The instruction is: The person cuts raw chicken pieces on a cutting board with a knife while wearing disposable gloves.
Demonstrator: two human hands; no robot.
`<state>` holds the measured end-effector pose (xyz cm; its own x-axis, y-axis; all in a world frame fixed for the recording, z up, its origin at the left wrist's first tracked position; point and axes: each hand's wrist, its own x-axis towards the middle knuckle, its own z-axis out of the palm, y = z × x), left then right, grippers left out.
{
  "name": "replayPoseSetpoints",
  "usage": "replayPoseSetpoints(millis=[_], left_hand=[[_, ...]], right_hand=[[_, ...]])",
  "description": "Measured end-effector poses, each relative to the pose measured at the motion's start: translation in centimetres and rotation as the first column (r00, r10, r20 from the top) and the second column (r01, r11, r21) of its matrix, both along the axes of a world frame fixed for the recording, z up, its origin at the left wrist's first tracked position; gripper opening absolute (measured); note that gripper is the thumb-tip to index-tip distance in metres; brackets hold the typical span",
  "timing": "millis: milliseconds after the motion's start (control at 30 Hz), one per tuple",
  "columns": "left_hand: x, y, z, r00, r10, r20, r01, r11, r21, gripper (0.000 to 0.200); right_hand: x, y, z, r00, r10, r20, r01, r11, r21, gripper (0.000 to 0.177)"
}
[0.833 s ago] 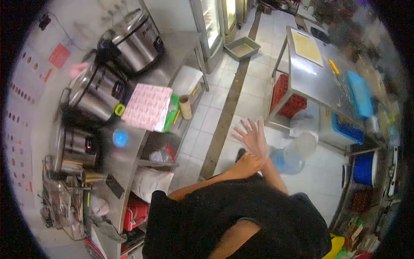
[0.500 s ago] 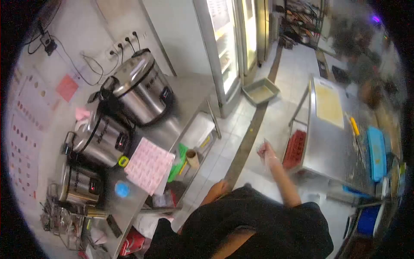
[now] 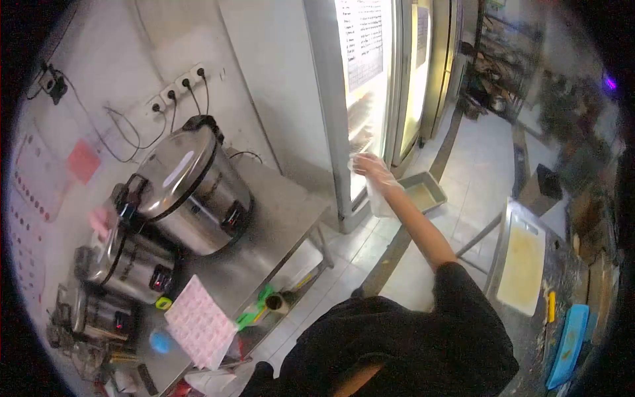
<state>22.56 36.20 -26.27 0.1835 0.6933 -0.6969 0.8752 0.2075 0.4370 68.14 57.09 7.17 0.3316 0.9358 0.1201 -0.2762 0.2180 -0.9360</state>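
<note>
My right hand (image 3: 368, 164) is stretched forward and up, resting against the edge of the glass fridge door (image 3: 360, 79). A loose clear plastic glove (image 3: 380, 198) covers the hand and hangs below the wrist. I cannot make out whether the fingers grip the door edge. The black sleeve and my body fill the bottom of the view. My left hand is out of sight.
A steel counter (image 3: 284, 218) on the left carries three steel cookers (image 3: 192, 188), a pink sheet (image 3: 198, 321) and a blue lid (image 3: 159, 341). A grey tray (image 3: 423, 188) lies on the floor by the fridge. At right is a steel table with a yellow board (image 3: 522, 264).
My view has swung up toward the fridge. My right hand has risen from in front of my body to the fridge door edge. The left hand, seen earlier at my right wrist, has dropped from view.
</note>
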Motion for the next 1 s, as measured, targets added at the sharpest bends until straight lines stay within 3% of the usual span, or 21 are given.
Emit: replayPoseSetpoints(millis=[67,167,233,267,333,367,400,433,467,533,567,633,667,700,767,833,867,900,933,967,1000], left_hand=[[4.0,3.3,-0.5,0.997,-0.021,0.072,0.018,0.999,0.042,0.033],[9.9,8.2,0.4,0.976,-0.052,0.213,0.013,0.983,0.182,0.032],[13.7,11.0,1.2,0.948,-0.05,0.313,-0.034,0.965,0.259,0.032],[15.3,12.1,1.6,0.932,-0.067,0.357,-0.056,0.944,0.324,0.031],[17.8,13.9,0.2,0.872,-0.22,0.438,-0.075,0.823,0.563,0.031],[18.8,14.6,-0.2,0.853,-0.298,0.428,-0.093,0.721,0.687,0.031],[19.6,14.8,-0.5,0.853,-0.255,0.454,-0.152,0.713,0.685,0.03],[22.5,13.6,6.0,0.792,0.231,0.564,-0.443,0.855,0.272,0.029],[23.1,12.9,5.8,0.832,0.263,0.488,-0.437,0.853,0.285,0.03],[24.4,11.7,4.6,0.89,0.308,0.337,-0.416,0.852,0.319,0.031],[23.7,10.9,-0.4,0.983,-0.001,0.183,-0.114,0.78,0.616,0.033],[27.0,8.5,3.7,0.962,0.189,0.199,-0.243,0.924,0.296,0.034],[29.3,8.1,6.6,0.94,0.285,0.189,-0.312,0.941,0.129,0.035],[30.1,7.6,5.9,0.932,0.283,0.226,-0.323,0.933,0.162,0.035],[31.3,6.9,4.5,0.913,0.269,0.308,-0.346,0.909,0.233,0.036],[32.6,7.5,4.4,0.912,0.305,0.273,-0.366,0.907,0.209,0.036],[33.3,7.8,4.4,0.911,0.325,0.256,-0.377,0.907,0.19,0.036],[35.1,8.6,7.9,0.916,0.342,0.208,-0.385,0.896,0.221,0.034],[35.4,9.6,7.8,0.914,0.272,0.301,-0.358,0.89,0.281,0.033],[36.1,11.3,8.3,0.898,0.224,0.38,-0.348,0.889,0.297,0.033],[36.8,13.4,8.7,0.921,0.163,0.353,-0.296,0.883,0.365,0.033]], right_hand=[[3.2,4.2,0.7,0.988,0.044,0.146,-0.051,0.998,0.044,0.038],[7.0,11.7,3.3,0.77,-0.227,0.596,0.242,0.969,0.057,0.048],[7.9,17.2,3.0,0.363,-0.513,0.778,0.46,0.825,0.329,0.053],[9.1,20.7,2.4,0.111,-0.612,0.783,0.504,0.714,0.486,0.055],[12.1,28.4,-1.1,-0.046,-0.625,0.779,0.346,0.722,0.599,0.058],[10.3,27.1,0.8,0.133,-0.621,0.772,0.379,0.752,0.539,0.058],[9.1,25.6,2.2,0.265,-0.572,0.776,0.349,0.807,0.476,0.057],[8.2,24.4,3.3,0.389,-0.515,0.764,0.318,0.853,0.413,0.055],[8.1,24.3,4.0,0.456,-0.43,0.779,0.227,0.903,0.365,0.054],[8.2,24.0,6.4,0.609,-0.35,0.712,0.131,0.93,0.344,0.05],[8.2,23.0,7.2,0.699,-0.341,0.629,0.135,0.926,0.352,0.047],[8.7,21.0,7.9,0.644,-0.33,0.69,0.172,0.941,0.29,0.047],[9.0,20.1,8.3,0.616,-0.321,0.72,0.191,0.947,0.259,0.047],[9.4,20.6,6.7,0.559,-0.352,0.751,0.168,0.935,0.313,0.049],[10.4,21.8,4.0,0.628,-0.368,0.686,0.136,0.919,0.369,0.054],[13.0,16.3,4.7,0.763,-0.272,0.587,0.108,0.948,0.299,0.056],[15.0,10.1,8.9,0.784,-0.215,0.583,0.085,0.966,0.242,0.055],[16.6,6.8,10.1,0.775,-0.236,0.586,0.127,0.967,0.221,0.051],[18.2,4.4,10.0,0.767,-0.254,0.589,0.168,0.966,0.198,0.047],[19.9,2.9,9.0,0.697,-0.369,0.616,0.267,0.929,0.254,0.041],[22.0,1.6,8.2,0.611,-0.48,0.63,0.36,0.876,0.32,0.034]])
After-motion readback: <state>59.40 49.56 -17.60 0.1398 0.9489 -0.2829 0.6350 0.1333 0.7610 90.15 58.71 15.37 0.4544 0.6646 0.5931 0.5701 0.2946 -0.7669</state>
